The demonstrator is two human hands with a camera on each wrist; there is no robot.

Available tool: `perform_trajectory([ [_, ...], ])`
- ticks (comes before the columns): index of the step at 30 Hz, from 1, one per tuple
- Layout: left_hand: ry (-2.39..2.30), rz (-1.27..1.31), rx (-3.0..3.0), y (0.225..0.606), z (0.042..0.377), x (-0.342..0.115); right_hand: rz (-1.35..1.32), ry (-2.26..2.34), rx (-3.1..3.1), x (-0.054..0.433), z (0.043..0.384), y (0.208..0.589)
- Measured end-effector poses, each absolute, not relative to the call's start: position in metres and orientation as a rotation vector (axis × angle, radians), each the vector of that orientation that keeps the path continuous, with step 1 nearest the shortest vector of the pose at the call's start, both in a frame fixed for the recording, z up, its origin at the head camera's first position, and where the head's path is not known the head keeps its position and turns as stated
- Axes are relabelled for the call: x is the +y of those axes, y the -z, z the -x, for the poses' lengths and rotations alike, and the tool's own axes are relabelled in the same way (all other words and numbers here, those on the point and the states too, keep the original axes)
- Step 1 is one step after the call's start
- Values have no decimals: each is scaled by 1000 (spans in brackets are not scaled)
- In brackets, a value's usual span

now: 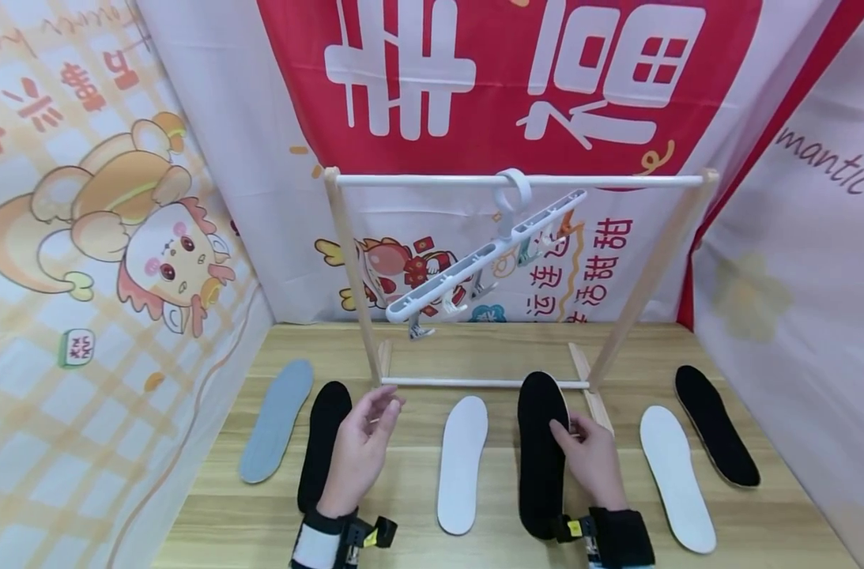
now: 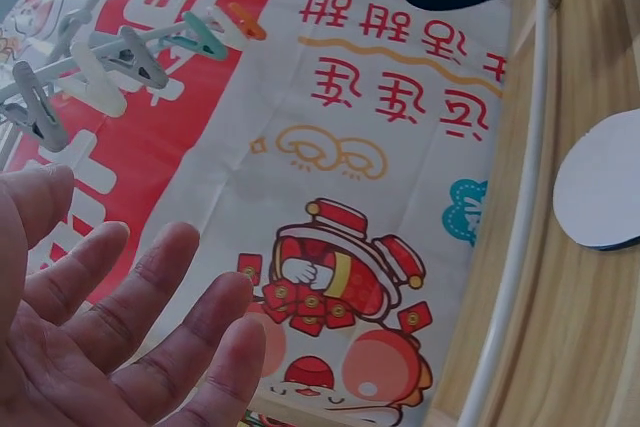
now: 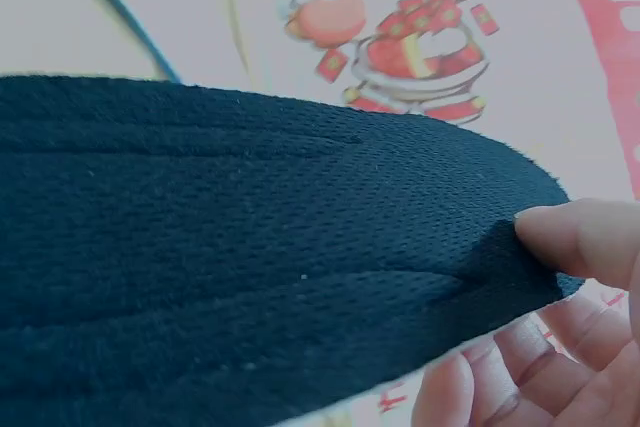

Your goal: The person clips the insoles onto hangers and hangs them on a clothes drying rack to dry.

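My right hand (image 1: 594,457) pinches a black insole (image 1: 538,474) by its edge, thumb on the dark mesh face and fingers behind. In the right wrist view the insole (image 3: 230,237) fills much of the picture, its pale underside showing along the lower edge. My left hand (image 1: 360,446), fingers loosely spread, holds nothing; it overlaps another black insole (image 1: 322,442) in the head view. Between the hands a white insole (image 1: 462,466) lies on the table. Beyond them, a white hanger (image 1: 484,257) with several clips hangs slanted from the rack's bar (image 1: 432,181); clips (image 2: 140,57) also show past my left fingers.
A grey-blue insole (image 1: 278,421) lies at far left; a white insole (image 1: 677,478) and a black one (image 1: 716,427) lie at right. The rack's wooden posts (image 1: 648,280) and low white rail (image 1: 460,383) stand behind. Printed cloths (image 1: 211,71) enclose the wooden table (image 1: 396,506).
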State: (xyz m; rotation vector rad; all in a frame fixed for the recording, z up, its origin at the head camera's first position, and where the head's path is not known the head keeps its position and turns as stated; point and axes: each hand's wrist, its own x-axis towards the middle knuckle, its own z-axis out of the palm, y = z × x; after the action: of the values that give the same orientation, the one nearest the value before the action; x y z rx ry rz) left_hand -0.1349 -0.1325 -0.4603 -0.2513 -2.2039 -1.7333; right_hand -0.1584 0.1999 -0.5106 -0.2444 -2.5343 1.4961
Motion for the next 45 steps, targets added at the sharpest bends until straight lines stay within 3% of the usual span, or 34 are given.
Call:
perform_trajectory([
  [18,1634,262,-2204,414,139,-132,122,-1605,-2359,177,135,466],
  [30,1522,359,-2209,377,151,-123,29,-1599,-2372,161,133,457],
  [45,1621,379,-2179,362,167,-109,-73,-1621,-2362,151,136,457],
])
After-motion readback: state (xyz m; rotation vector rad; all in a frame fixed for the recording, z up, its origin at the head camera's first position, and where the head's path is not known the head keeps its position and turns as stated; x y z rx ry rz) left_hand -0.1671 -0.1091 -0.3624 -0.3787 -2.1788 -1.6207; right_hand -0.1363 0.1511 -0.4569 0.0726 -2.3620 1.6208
